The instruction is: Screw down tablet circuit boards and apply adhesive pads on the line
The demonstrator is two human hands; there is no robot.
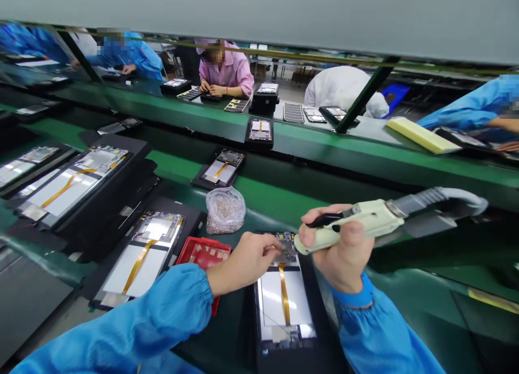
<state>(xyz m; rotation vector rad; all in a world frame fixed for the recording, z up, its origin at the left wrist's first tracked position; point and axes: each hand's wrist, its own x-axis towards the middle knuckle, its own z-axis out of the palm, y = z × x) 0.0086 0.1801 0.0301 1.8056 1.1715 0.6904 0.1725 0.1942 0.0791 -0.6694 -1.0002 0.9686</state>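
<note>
Room: a factory assembly line under pale walls, seen in the head view, with a long green conveyor belt [259, 193] running across.

Far side: a co-worker in a pink smock [225, 66] bends over a black-framed tablet, and a person in white [340, 87] works to the right; a blue sleeve [466, 106] reaches in at the far right.

Work piece: an open tablet with a white panel and gold ribbon strip [281, 290] lies in a black tray [324, 314] directly under both hands, its upper end crowded with small parts.

Left hand [243, 260]: thumb and forefinger pinched together at that upper end; whatever they hold is too small to tell.

Right hand [340, 249]: fingers wrapped round a pale-green electric screwdriver [365, 222] with a grey cord, its tip just beside the left fingertips [270, 243].

Nearby: a clear plastic bag of small silver screws [225, 212] and a red plastic tray [203, 255] sit to the left.
</note>
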